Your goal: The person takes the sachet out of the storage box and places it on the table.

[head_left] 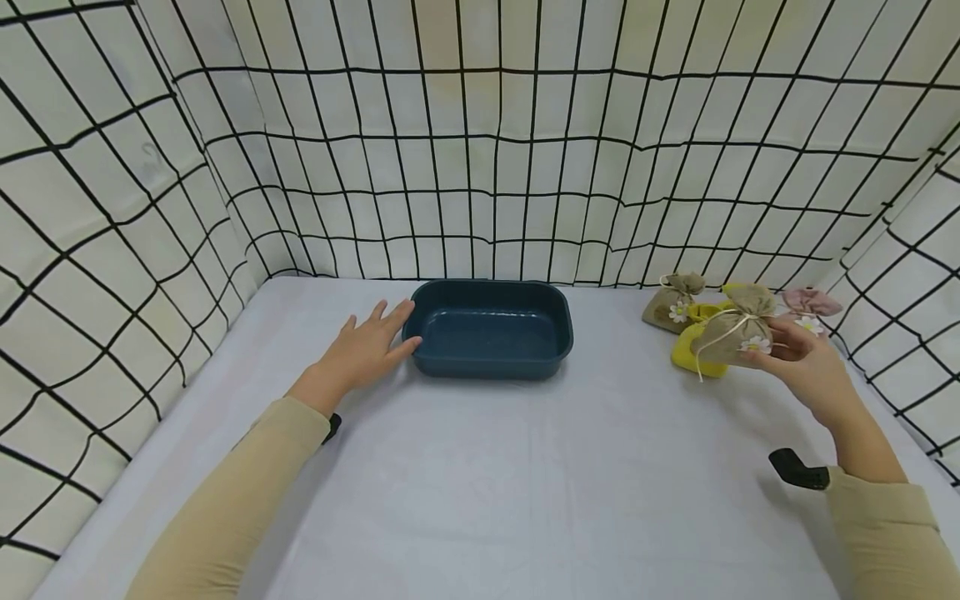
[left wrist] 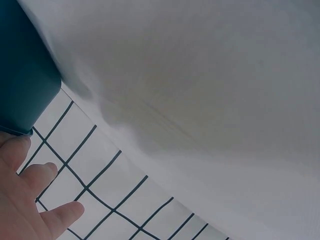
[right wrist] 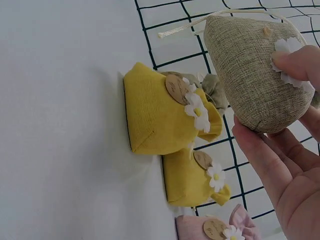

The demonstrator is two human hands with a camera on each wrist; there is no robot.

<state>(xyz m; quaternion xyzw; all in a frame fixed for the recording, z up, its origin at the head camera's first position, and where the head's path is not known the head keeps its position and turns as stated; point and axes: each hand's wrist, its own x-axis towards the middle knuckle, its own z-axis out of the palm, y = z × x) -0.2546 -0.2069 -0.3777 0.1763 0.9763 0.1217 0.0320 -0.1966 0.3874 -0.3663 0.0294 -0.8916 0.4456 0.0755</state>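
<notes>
My right hand (head_left: pixel 810 371) grips a beige drawstring sachet bag (right wrist: pixel 255 70) with a white daisy on its front, thumb on the flower and fingers around its underside. The bag is lifted, overlapping a yellow sachet bag (right wrist: pixel 155 110) in the head view. A second yellow bag (right wrist: pixel 187 177), a pink bag (right wrist: pixel 195 227) and another beige bag (head_left: pixel 667 308) stand around it. My left hand (head_left: pixel 367 346) rests with spread, straight fingers at the left rim of a dark blue rectangular dish (head_left: pixel 491 369); the dish holds nothing.
A white cloth covers the table (head_left: pixel 480 483). Black wire grid panels (head_left: pixel 487 167) backed with white sheeting rise behind and on both sides, close to the bags at the right. A black wrist mount (head_left: pixel 798 469) sticks out beside the right sleeve.
</notes>
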